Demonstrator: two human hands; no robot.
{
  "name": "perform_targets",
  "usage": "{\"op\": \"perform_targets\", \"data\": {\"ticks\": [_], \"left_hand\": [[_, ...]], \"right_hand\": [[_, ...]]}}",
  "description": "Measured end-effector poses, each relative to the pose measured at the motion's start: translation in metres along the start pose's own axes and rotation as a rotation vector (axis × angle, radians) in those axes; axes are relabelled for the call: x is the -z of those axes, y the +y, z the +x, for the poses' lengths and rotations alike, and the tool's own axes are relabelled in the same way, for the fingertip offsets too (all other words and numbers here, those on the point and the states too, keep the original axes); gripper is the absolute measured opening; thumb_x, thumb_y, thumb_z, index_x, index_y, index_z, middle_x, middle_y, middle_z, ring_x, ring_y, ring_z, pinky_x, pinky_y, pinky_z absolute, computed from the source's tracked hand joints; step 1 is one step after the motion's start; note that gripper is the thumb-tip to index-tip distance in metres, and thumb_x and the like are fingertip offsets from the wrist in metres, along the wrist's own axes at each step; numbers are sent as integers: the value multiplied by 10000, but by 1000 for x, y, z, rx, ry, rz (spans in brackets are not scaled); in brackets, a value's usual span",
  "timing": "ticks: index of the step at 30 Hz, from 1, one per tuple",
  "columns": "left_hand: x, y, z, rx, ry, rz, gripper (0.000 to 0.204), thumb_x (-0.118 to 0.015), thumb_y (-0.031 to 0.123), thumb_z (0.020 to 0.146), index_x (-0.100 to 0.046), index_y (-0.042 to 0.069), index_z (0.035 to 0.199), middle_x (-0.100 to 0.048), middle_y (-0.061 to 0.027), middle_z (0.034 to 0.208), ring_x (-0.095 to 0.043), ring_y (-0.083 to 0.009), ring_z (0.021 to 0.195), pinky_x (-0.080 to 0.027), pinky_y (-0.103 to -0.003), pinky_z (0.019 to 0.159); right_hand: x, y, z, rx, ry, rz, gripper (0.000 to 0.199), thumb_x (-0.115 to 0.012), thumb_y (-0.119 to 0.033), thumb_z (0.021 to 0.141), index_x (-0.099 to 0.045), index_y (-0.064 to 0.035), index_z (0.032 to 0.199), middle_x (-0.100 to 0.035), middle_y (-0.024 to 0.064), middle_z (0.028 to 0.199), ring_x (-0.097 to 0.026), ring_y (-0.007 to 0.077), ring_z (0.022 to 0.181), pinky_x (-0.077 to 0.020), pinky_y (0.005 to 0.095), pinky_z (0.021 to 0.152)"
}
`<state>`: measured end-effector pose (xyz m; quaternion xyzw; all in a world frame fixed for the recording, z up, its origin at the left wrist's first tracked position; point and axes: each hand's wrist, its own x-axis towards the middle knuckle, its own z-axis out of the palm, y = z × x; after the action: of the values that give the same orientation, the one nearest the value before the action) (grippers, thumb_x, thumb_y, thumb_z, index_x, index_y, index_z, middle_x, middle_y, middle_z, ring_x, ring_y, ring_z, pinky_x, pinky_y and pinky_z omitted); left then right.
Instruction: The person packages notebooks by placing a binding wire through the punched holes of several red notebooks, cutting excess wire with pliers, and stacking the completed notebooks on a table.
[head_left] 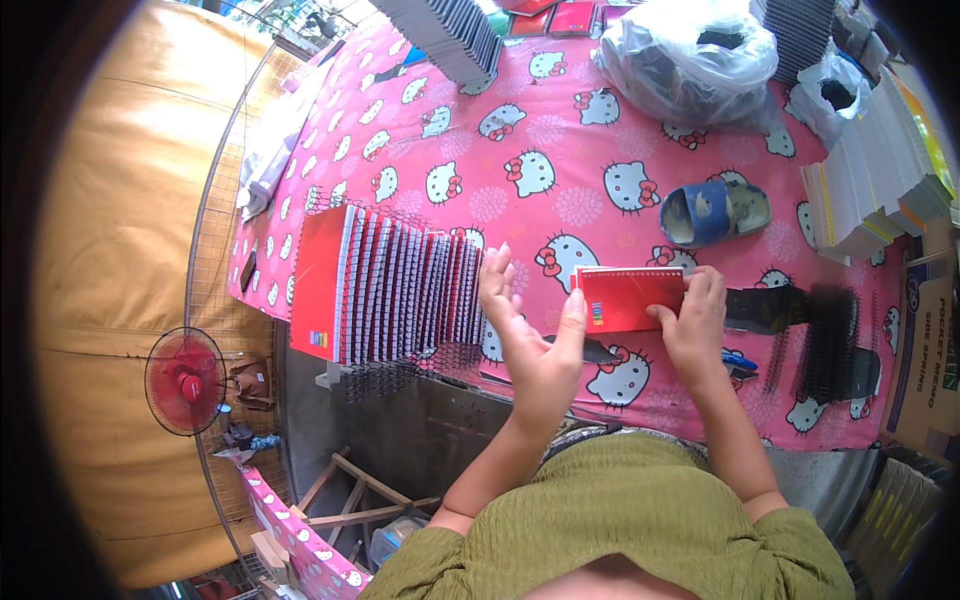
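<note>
Right hand (693, 322) gripping red notebook (632, 298); left hand (535, 335) open, thumb touching notebook edge. Left of notebook: row of notebooks (390, 290). Right: black coils (820, 335).

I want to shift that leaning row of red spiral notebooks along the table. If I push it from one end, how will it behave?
The row of red notebooks leans like fanned cards, so it would probably slump or topple rather than slide as one block. Their wire spirals may snag each other. The printed pink tablecloth may bunch up underneath.
</note>
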<state>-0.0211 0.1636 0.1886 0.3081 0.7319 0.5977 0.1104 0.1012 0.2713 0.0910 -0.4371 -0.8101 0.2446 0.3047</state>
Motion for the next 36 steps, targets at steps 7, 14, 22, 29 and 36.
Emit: {"op": "perform_targets", "data": {"ticks": [7,14,22,29,36], "left_hand": [[-42,-20,-18,-377,-262,575,384,-704,122,803,-594,104,1170,-494,-147,1256,-425,-290,1237,-127,-497,1129],[-52,-69,-12,-522,-336,331,97,-709,144,789,-680,105,873,-668,3,800,-605,-161,740,-178,-437,1120],[-51,-56,-8,-440,-364,312,153,-714,114,790,-668,84,933,-666,-56,997,-632,-208,935,-205,-425,1100],[-39,-69,-9,-475,-319,287,109,-712,120,770,-703,127,878,-638,-42,1083,-554,-221,1119,-72,-567,1114],[-47,-81,-23,-416,-200,340,102,-708,216,783,-733,224,882,-657,71,961,-542,-175,1088,-4,-674,1056]], "right_hand": [[-31,29,-14,89,-239,639,275,-648,58,754,-416,-35,868,-479,81,804,-497,196,751,-425,304,652],[63,4,19,272,-88,97,290,-747,-145,750,-553,-16,921,-562,140,894,-574,300,788,-463,383,707],[112,114,7,-305,-100,-409,262,-658,-139,811,-619,13,1020,-629,186,844,-614,358,789,-478,428,726],[137,127,17,-196,52,-438,229,-541,-6,838,-619,15,1052,-606,206,910,-587,384,857,-460,436,783],[80,47,10,40,-305,242,209,-649,10,797,-684,10,1003,-600,107,805,-576,201,683,-456,321,621]]}}
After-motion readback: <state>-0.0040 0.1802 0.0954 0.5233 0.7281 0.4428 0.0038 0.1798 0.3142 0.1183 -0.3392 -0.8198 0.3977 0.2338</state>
